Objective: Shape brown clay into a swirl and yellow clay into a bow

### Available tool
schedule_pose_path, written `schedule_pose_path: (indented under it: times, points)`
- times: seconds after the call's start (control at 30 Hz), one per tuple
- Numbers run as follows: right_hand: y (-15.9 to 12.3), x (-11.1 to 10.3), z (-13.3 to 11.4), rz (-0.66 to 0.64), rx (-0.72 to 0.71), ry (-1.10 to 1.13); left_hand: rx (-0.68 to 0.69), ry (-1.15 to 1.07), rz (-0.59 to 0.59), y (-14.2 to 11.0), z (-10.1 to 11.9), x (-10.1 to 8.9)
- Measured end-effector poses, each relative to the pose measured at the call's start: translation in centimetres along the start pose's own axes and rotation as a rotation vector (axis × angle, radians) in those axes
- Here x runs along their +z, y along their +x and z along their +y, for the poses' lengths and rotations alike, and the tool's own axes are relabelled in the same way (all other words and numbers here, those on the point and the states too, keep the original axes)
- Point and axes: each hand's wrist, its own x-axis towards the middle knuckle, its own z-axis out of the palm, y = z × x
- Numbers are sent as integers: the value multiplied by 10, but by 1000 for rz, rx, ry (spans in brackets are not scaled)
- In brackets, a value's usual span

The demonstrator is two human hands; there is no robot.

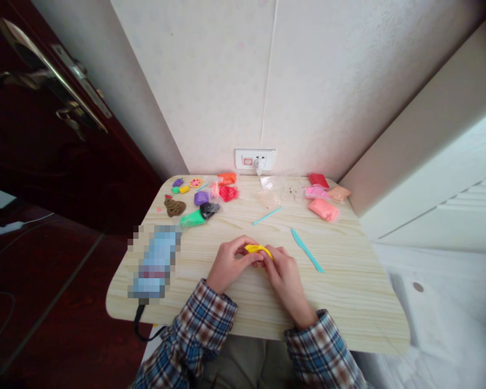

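Between my two hands is a piece of yellow modelling clay [258,249], stretched thin and curved over at its right end. My left hand [231,260] pinches its left part with thumb and fingers. On the right end, my right hand [282,268] closes its fingers and thumb. Both hands are just above the near middle of the wooden table [243,308]. A turquoise plastic clay knife [306,249] lies to the right of my right hand. Farther back is a thin turquoise stick [267,215].
Packets of clay lie at the back, among them green [193,218], black [209,209] and coral [324,209]. Small clay fruits [184,189] and a brown coiled clay piece [174,206] sit back left. A blurred-out phone [156,262] with a cable [137,323] lies left.
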Motion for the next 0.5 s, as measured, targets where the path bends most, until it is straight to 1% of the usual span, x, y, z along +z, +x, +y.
schedule_pose_path:
  times: [0.07, 0.17, 0.27, 0.33, 0.4, 0.5]
  points:
    - [1, -2, -3, -32, 19, 67, -1, -33, 19, 0, 2, -1]
    - [2, -7, -9, -131, 42, 278, 7, -41, 66, 0, 4, -4]
    - [2, -11, -11, -239, 86, 478, 46, 86, 148, -1, 3, -6]
    - [2, -12, -11, -275, 111, 522, 86, 225, 181, -1, 2, -7]
    - [3, -10, -8, -257, 126, 509, 129, 333, 173, -2, 0, -7]
    - [4, -7, -2, -142, 161, 439, 210, 400, 75, -3, -3, -5]
